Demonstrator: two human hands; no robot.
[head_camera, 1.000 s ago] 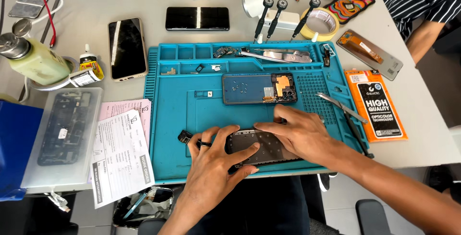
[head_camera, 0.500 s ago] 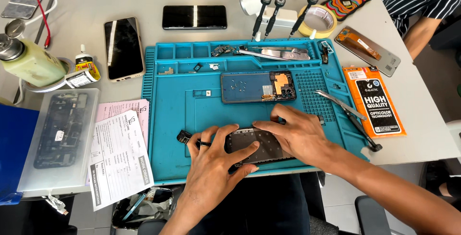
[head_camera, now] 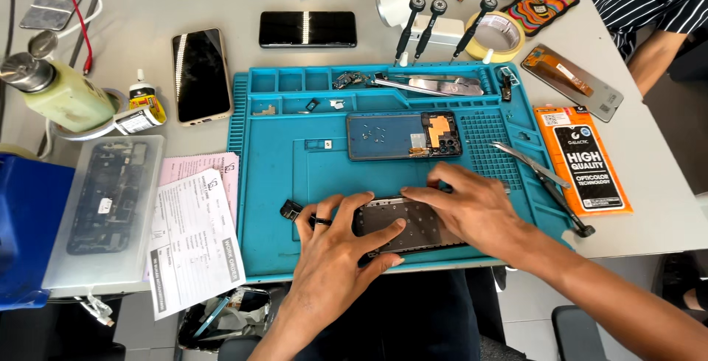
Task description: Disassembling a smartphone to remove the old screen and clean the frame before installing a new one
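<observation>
From the head camera, both hands work at the near edge of a blue repair mat (head_camera: 295,176) that lies on a grey surface (head_camera: 664,206). The left hand (head_camera: 335,247) and the right hand (head_camera: 476,210) rest on a dark phone frame (head_camera: 409,224) lying flat on the mat, close to the person's body. The left hand's fingers (head_camera: 380,235) are spread and laid across the frame's left end, a dark ring on one of them. The right hand's fingers (head_camera: 424,193) are spread too, their tips pressing along the frame's far edge and right part; neither hand lifts it.

Just beyond the hands, an opened phone body (head_camera: 404,136) with an orange part lies in the middle of the mat. Tweezers (head_camera: 527,162) rest on the mat's right side, and an orange packet (head_camera: 582,158) lies beside the mat on the right. Three screwdrivers (head_camera: 435,25) lean at the mat's far edge, near a roll of tape (head_camera: 505,36). To the left sit a black phone (head_camera: 200,75), printed papers (head_camera: 195,239) and a clear tray (head_camera: 107,206).
</observation>
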